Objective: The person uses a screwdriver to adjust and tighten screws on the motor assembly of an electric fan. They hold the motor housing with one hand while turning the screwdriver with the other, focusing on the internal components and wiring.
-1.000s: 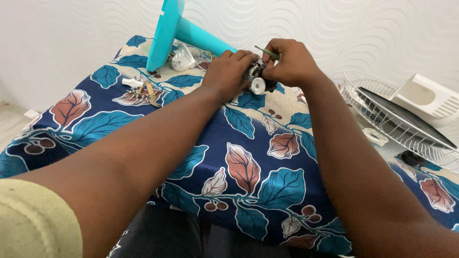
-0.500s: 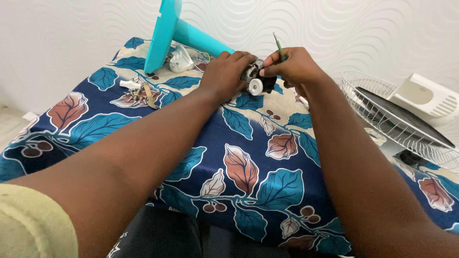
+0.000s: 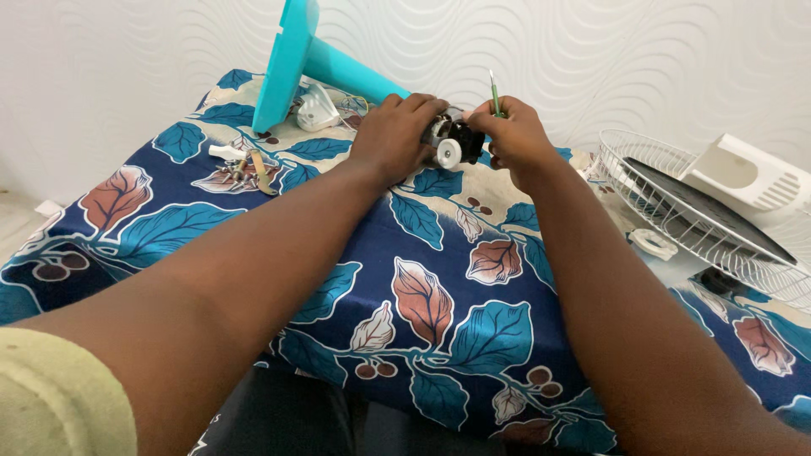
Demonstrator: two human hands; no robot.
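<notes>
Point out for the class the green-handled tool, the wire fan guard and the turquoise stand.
green-handled tool (image 3: pixel 493 89), head view, on its thin green shaft above the right hand.
wire fan guard (image 3: pixel 676 221), head view, on its white wire mesh.
turquoise stand (image 3: pixel 351 74), head view, on the sloping column.

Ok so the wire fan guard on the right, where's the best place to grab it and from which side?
Take the wire fan guard by its outer rim ring on the near, left edge, coming from above. It lies tilted, dish-like, with a dark blade resting in it and a white housing at its far side, so the near rim is probably the freest grip.
</notes>
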